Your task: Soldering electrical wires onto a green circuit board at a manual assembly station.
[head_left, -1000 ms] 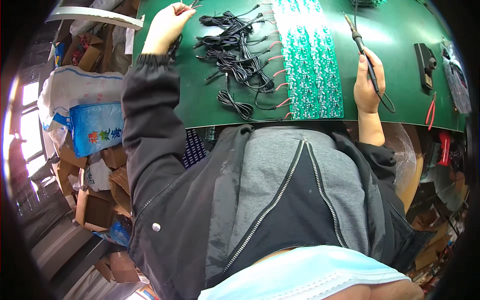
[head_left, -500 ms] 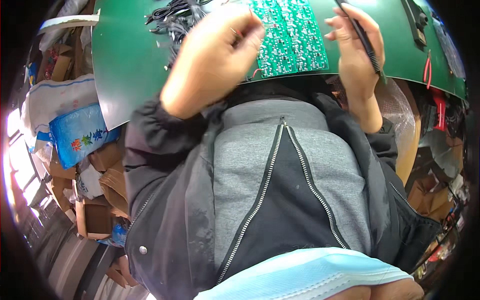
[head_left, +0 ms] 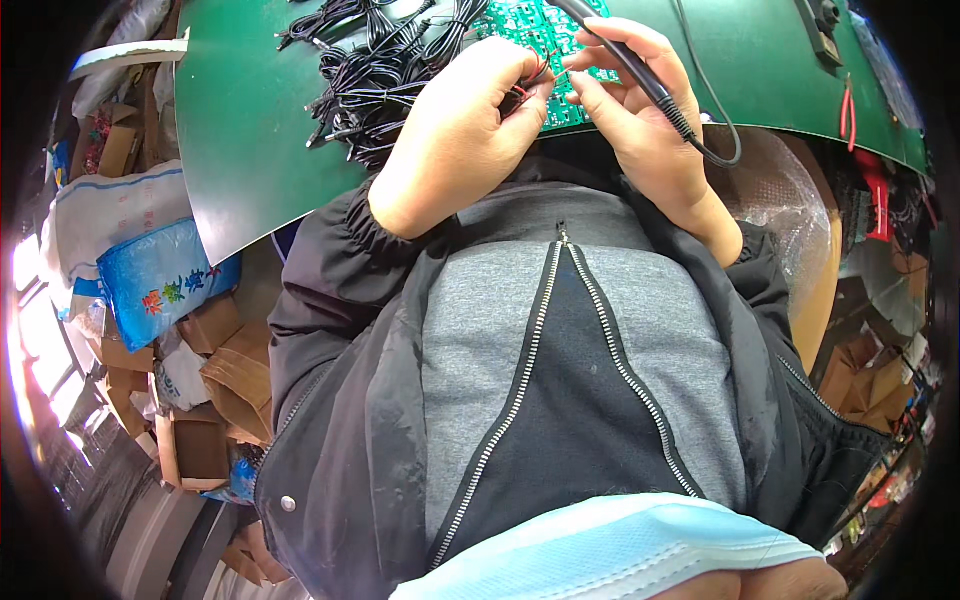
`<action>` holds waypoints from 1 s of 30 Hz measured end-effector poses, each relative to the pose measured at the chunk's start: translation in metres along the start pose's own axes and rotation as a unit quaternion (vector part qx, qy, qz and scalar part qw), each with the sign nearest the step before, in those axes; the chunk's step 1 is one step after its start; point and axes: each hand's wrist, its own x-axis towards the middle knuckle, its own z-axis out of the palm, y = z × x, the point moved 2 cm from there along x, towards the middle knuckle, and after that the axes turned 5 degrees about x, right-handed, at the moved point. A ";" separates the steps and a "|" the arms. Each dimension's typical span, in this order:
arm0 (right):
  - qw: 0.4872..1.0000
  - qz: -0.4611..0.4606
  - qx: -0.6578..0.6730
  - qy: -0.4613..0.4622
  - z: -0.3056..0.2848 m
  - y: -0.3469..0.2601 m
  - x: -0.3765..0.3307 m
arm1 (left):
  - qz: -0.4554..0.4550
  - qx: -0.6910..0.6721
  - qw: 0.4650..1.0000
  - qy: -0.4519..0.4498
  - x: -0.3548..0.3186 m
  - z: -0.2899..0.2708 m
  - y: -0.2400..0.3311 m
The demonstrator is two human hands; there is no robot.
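My left hand (head_left: 460,135) is closed, pinching thin red and black wires (head_left: 519,93) between thumb and fingers. Close beside it, my right hand (head_left: 655,140) grips a black soldering iron (head_left: 640,72) by its handle, the cord trailing from its lower end. The iron's tip lies beyond the upper edge of view. The right thumb and a fingertip are at the wire ends; whether they touch them I cannot tell. Under both hands lie green circuit boards (head_left: 568,113), partly covered. Left of them is a heap of bundled black cables (head_left: 370,100) with plugs.
The green tabletop (head_left: 240,130) curves in front of me. Red-handled pliers (head_left: 848,112) lie near its right edge, below a black holder-like block (head_left: 822,30). Cardboard boxes (head_left: 195,445) and a blue printed bag (head_left: 165,270) stand on the left. Bubble wrap (head_left: 775,190) hangs at right.
My right hand has come left with the soldering iron, close to my left hand. The left hand has shifted slightly right and down, and more of the cable heap shows.
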 end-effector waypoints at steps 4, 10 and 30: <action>0.998 0.001 -0.064 -0.027 0.000 -0.006 0.000 | -0.025 0.023 0.999 -0.014 0.001 -0.005 0.005; 1.000 0.012 -0.017 0.014 -0.003 -0.008 -0.003 | 0.003 0.043 0.999 -0.006 0.007 -0.002 0.004; 0.955 0.076 -0.275 0.085 -0.079 -0.122 -0.045 | 0.040 0.085 0.994 -0.055 0.005 0.014 -0.002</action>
